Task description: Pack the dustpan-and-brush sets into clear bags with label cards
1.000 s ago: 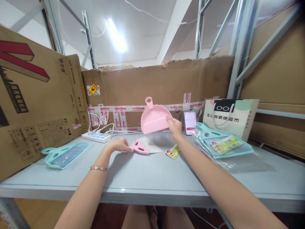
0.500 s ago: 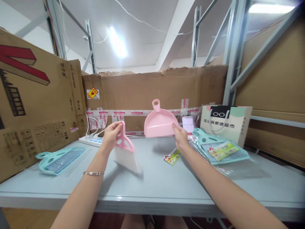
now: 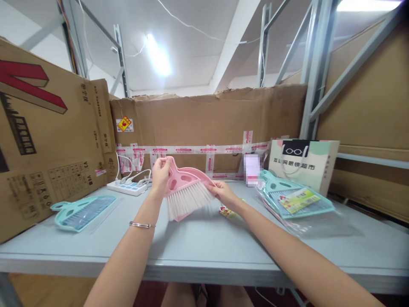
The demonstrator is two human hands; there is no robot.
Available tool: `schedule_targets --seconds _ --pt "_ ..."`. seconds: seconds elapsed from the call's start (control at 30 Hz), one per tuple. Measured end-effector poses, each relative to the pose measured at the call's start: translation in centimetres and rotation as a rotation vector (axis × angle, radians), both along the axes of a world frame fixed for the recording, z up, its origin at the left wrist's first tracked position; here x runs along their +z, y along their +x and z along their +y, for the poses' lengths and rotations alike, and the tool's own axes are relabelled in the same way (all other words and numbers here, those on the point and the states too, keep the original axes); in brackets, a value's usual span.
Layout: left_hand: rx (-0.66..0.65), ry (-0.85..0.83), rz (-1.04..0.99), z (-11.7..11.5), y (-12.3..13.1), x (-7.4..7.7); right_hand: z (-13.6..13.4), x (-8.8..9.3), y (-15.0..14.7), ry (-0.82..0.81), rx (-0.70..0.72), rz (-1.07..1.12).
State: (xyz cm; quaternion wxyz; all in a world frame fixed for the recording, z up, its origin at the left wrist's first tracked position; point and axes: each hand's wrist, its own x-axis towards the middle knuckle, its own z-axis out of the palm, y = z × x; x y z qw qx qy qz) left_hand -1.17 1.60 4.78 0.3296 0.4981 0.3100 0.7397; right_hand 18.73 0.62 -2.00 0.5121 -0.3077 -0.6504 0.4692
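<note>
Above the middle of the table, a pink hand brush with white bristles lies over a pink dustpan, covering most of it. My left hand pinches the brush's handle end at the upper left; whether it also grips the dustpan's handle is hidden. My right hand is closed on the dustpan's right edge. Behind my right wrist, a small printed card lies on the table, partly hidden.
A teal dustpan and brush set lies at the left. More bagged teal sets lie at the right by a paper bag. A power strip and a phone stand at the back, before a large carton.
The dustpan has moved left and down and turned, and now sits behind the brush. My left hand has moved slightly right with the brush, bringing the two together.
</note>
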Motion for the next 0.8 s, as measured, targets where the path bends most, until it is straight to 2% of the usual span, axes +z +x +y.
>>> schedule_targets --seconds 0.1,0.17,0.27,0.37,0.5,0.63,0.73,0.8 --pt "-0.098 0.006 -0.017 -0.4 -0.5 -0.1 -0.8 0.8 0.6 -0.022 0.12 -0.138" --pt "-0.113 0.034 0.039 -0.8 -0.3 -0.2 -1.4 1.4 1.0 -0.033 0.159 -0.306" --pt "-0.123 0.091 0.166 -1.7 0.7 -0.4 -1.9 2.2 1.3 0.016 0.051 -0.476" --pt "-0.125 0.169 0.3 -2.8 2.3 -0.7 -1.8 2.7 1.5 0.117 -0.047 -0.395" --pt "-0.118 0.264 0.413 -3.9 4.0 -1.2 -2.5 3.4 1.0 0.177 -0.02 -0.265" --pt "-0.063 0.353 0.397 -4.5 4.6 -1.7 -3.6 3.9 -0.3 0.26 -0.03 -0.305" --pt "0.013 0.391 0.363 -4.7 4.9 -2.1 -3.9 3.9 -0.8 0.261 -0.041 -0.277" --pt "-0.005 0.394 0.322 -4.7 5.1 -2.3 -3.7 3.8 -0.8 0.25 -0.047 -0.245"
